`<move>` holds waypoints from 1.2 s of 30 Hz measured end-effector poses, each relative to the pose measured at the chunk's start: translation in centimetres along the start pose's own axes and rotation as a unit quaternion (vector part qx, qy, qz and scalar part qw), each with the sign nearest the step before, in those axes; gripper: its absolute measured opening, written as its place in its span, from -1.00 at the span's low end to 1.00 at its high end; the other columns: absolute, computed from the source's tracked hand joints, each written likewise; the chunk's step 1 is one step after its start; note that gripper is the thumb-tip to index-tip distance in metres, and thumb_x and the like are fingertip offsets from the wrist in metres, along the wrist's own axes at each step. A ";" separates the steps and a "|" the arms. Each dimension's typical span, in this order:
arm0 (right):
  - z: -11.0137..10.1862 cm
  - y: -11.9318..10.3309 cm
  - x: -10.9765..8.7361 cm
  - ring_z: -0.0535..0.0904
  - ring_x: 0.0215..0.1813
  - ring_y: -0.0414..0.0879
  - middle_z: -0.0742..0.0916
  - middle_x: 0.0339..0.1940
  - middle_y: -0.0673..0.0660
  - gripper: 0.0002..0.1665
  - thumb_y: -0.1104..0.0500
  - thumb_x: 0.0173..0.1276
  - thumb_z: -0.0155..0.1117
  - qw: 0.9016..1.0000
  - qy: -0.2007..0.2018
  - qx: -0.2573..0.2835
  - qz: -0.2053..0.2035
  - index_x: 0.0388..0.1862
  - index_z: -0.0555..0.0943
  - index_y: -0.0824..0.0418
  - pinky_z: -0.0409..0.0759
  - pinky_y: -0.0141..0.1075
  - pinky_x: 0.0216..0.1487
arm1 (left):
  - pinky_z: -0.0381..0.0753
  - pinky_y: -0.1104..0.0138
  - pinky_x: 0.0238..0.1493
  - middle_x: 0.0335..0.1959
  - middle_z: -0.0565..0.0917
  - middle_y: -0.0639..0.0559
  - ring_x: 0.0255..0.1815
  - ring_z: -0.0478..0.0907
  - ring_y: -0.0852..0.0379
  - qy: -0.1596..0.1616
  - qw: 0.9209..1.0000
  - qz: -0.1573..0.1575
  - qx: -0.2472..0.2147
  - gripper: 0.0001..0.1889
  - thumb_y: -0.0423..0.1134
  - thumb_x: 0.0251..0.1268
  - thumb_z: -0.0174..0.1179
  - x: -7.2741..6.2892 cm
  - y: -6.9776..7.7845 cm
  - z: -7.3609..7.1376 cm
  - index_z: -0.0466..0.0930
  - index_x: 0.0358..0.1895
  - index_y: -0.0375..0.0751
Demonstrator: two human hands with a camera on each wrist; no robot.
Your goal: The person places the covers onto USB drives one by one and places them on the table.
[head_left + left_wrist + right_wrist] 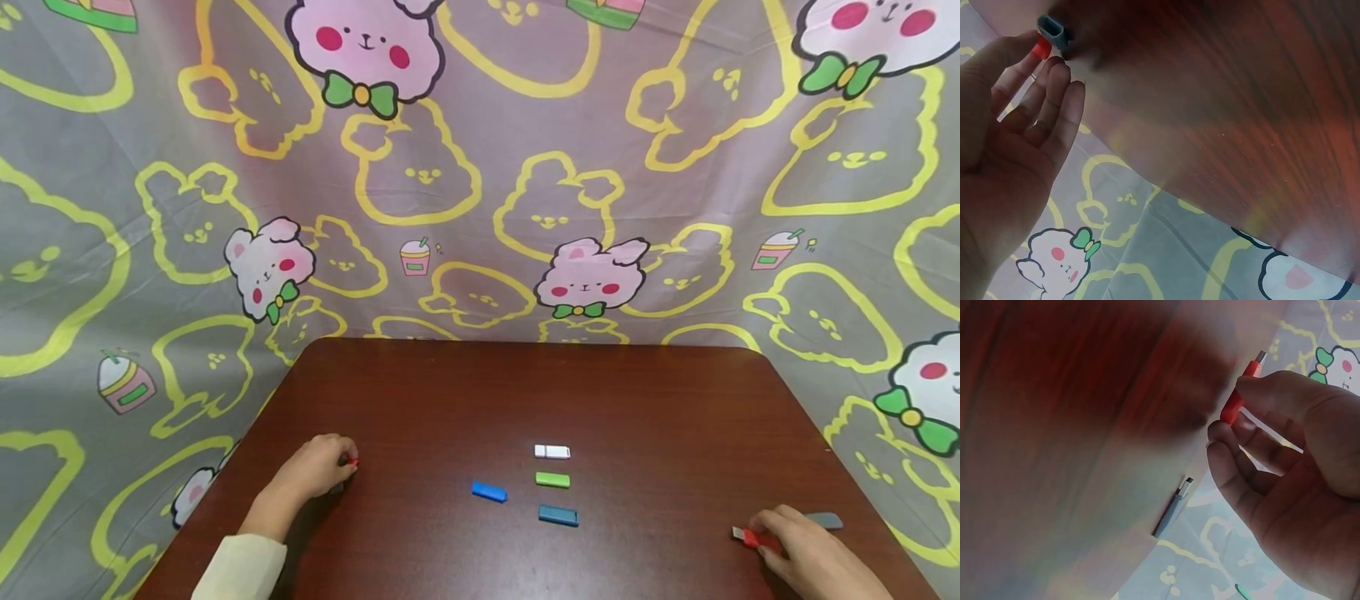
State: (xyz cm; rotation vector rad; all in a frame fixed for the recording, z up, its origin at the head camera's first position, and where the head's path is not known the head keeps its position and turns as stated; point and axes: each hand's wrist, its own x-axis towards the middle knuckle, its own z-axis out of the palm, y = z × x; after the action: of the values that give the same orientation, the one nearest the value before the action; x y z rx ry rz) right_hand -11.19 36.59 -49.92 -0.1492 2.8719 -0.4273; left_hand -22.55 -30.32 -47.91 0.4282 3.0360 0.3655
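Observation:
In the head view my left hand (318, 467) is at the left of the table, pinching a small red piece (1042, 47) between thumb and index finger. It looks like a USB stick cap, mostly hidden by the fingertips. Right beside it is a hollow grey-teal cap (1054, 31); I cannot tell whether the two touch. Over on the right, my right hand (806, 546) pinches a red USB stick (1239, 394) whose metal plug is bare. Behind that hand lies a grey USB stick (825, 521), its metal plug also exposed (1186, 484).
Mid-table, a white USB stick (552, 452), a green one (552, 480) and a teal one (558, 516) form a column. A blue USB stick (490, 492) lies slightly askew to their left. Patterned cloth (465, 167) hangs around the brown table (450, 392).

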 end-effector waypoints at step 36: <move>0.0 -5.9 -0.4 0.44 -0.30 -0.35 0.57 -0.32 -0.16 -0.70 0.22 0.14 0.53 0.987 0.144 0.017 -0.073 -0.19 0.62 0.04 0.55 -0.32 -0.30 | 0.63 0.24 -0.17 -0.32 0.64 0.13 -0.26 0.55 0.18 0.091 0.989 0.111 -0.036 -0.81 -0.35 0.13 0.47 0.4 7.4 0.3 0.70 -0.19 -0.23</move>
State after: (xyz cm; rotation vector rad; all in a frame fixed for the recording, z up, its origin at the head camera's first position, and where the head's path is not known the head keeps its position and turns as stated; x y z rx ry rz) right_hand -10.43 31.03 -48.10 -0.3187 3.1472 -0.5668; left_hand -20.96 -23.23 -46.42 0.7720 3.1433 0.5518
